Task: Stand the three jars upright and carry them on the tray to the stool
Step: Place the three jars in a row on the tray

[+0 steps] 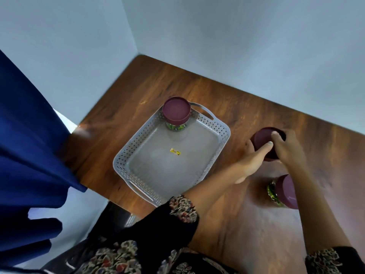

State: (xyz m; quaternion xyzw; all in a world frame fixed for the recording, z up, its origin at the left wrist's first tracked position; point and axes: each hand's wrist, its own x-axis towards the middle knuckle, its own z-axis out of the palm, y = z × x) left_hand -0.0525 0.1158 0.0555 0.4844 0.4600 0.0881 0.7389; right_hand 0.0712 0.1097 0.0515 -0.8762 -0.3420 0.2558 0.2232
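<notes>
From the head camera you look down on a wooden table point(227, 224) that fills a corner between two pale walls. A grey tray point(138, 153) with perforated walls lies near the table's left edge, and its near handle reaches the front edge. In the far corner of the tray one jar point(176, 113) stands upright, its purple lid facing you. Your two hands are on the second jar point(264, 138), which is on the table just to the right of the tray. Your left hand point(249, 162) is closed on its near left side, and your right hand point(288, 147) is closed over its top and right side. Whether this jar is fully upright you cannot tell, because the hands cover it. The third jar point(284, 191) lies on its side near the front edge of the table, under your right forearm. A blue curtain point(29, 145) hangs at the left.
</notes>
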